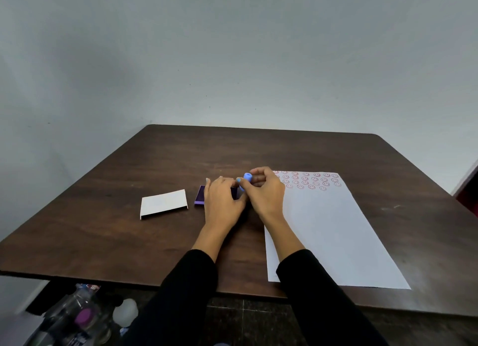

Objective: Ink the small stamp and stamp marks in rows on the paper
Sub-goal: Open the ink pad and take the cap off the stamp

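The small stamp (247, 181) is a short light-blue plastic cylinder, pinched upright-to-tilted between the thumb and fingers of the right hand (266, 190), just at the left edge of the paper (336, 229) and right beside the purple ink pad (200, 195). It looks very light and rigid, so it should need only a gentle fingertip pinch around its barrel; the smooth plastic may be a little slippery, and gripping low, near the face, would probably risk inking the fingers (256, 177), so the upper half of the barrel seems the better place to hold. The right fingers are closed around that barrel. The left hand (222, 198) lies flat over the ink pad at about 9 o'clock from the stamp, its fingers curled down onto the pad as if steadying it; whether it truly clamps the pad or merely rests there I cannot tell. The pad seems a shallow, stiff tray that could slide on the dark wooden counter (258, 149), which would explain bracing it. A white lid or card (164, 203) lies further out at 9 o'clock, apart from the pad. On the paper, rows of red smiley marks (307, 180) fill the far end, at about 3 o'clock from the stamp, while the near part is bare, so much stamping seems left. The sheet is thin and floppy and may shift under a press.
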`<action>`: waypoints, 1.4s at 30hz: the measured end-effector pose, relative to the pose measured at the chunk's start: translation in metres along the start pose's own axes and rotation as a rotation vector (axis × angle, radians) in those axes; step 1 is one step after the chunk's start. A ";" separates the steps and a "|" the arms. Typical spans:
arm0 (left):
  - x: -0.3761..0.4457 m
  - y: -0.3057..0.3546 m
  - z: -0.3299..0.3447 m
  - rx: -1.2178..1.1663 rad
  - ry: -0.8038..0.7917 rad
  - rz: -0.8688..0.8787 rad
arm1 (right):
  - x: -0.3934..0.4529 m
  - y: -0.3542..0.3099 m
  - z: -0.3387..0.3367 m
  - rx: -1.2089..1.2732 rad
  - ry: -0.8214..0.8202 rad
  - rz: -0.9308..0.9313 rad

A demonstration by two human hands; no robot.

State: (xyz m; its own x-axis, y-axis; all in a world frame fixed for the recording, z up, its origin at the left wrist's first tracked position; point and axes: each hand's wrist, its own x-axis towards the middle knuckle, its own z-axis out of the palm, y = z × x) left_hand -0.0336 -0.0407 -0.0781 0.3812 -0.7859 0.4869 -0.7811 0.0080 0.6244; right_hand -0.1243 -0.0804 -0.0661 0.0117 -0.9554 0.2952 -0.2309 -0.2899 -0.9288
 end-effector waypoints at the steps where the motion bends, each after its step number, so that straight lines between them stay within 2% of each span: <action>1: 0.000 0.000 0.000 0.000 0.007 0.004 | 0.000 0.000 0.000 0.006 0.007 -0.004; 17: 0.002 -0.004 -0.001 0.075 -0.044 0.045 | 0.004 0.000 -0.002 0.013 -0.025 0.008; 22: 0.001 -0.004 -0.001 0.076 -0.046 0.049 | 0.006 0.002 -0.005 0.099 -0.066 0.028; 26: -0.002 -0.001 -0.003 0.140 -0.065 0.086 | 0.008 -0.005 -0.008 0.330 -0.022 0.085; 29: -0.012 0.003 -0.005 0.169 -0.079 0.155 | 0.016 -0.011 -0.018 0.759 0.017 0.257; 33: -0.022 0.004 -0.007 0.212 -0.118 0.234 | 0.020 -0.011 -0.034 1.217 -0.049 0.462; 39: -0.017 0.002 -0.012 0.167 -0.157 0.161 | 0.016 -0.015 -0.037 1.445 -0.100 0.542; 42: 0.004 -0.016 -0.028 0.259 -0.140 0.135 | 0.016 -0.011 -0.037 1.522 -0.087 0.583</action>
State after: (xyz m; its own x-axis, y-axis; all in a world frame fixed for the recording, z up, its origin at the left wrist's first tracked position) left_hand -0.0060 -0.0271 -0.0690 0.2081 -0.8661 0.4544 -0.9267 -0.0259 0.3750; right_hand -0.1579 -0.0901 -0.0425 0.3360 -0.9343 -0.1190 0.8944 0.3561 -0.2707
